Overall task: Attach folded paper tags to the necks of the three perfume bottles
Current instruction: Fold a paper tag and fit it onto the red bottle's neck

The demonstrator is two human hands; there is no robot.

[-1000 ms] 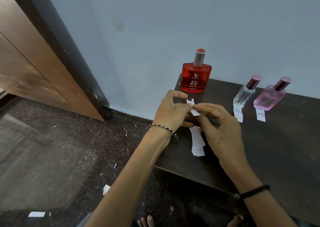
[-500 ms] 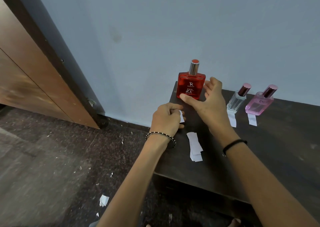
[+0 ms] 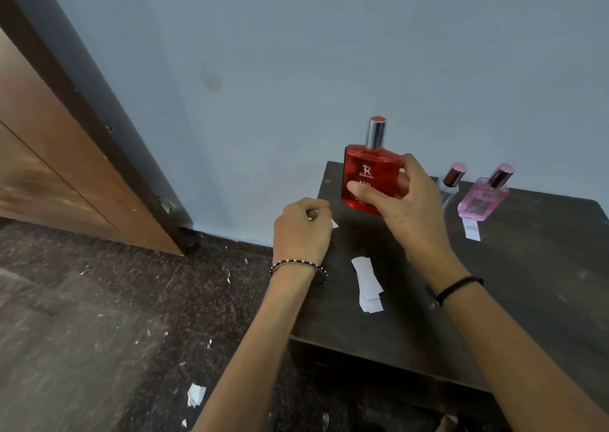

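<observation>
The right hand closes its grip around the red perfume bottle in the centre right of the frame, thumb across the front and fingers wrapped round the right side. The bottle stands upright, its base low over the dark wooden surface; whether it touches cannot be told. White print on the red glass shows a small emblem, a short brand word too fine to read, and "RED" just above the thumb. A silver sprayer neck with a red top rises from it, bare of paper.

The left hand sits to the left of the bottle, its grip curled shut on a small folded paper tag, of which only a white corner pokes out past the knuckles. A beaded bracelet circles that wrist; a black band circles the right one.

Toward the right of the frame stand the clear bottle and the pink bottle, both with rosy metallic caps. The pink one carries letters that look like "DG". A white paper strip lies on the surface in front of the pink bottle.

A small stack of paper strips lies between the two forearms. Torn paper scraps litter the speckled floor in the lower left.
</observation>
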